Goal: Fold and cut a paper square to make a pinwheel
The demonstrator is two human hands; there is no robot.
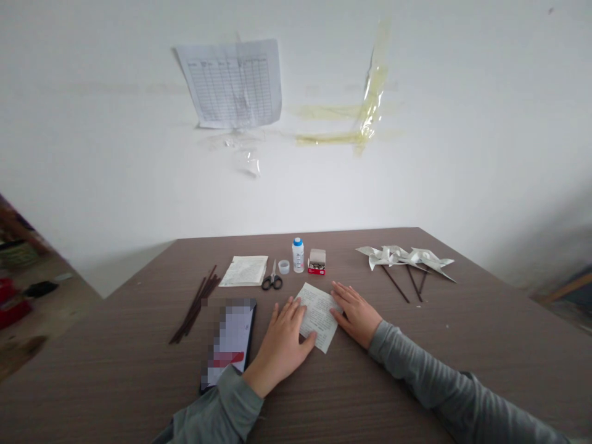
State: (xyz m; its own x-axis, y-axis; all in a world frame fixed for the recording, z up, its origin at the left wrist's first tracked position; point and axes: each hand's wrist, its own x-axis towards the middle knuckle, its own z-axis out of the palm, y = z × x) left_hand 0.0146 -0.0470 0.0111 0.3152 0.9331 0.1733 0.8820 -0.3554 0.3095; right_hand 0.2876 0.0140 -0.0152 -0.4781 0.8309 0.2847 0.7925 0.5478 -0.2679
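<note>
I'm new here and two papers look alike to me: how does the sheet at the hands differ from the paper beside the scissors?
The sheet sits cornerwise, like a diamond; the other paper lies nearly square to the table. The left hand and right hand touch the sheet; no hand touches the other paper. Both are pale and bear print.

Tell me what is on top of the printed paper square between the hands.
The left hand lies over the left edge of the paper square; the right hand rests at its right edge. Print shows between them, but the part beneath the fingers is covered.
</note>
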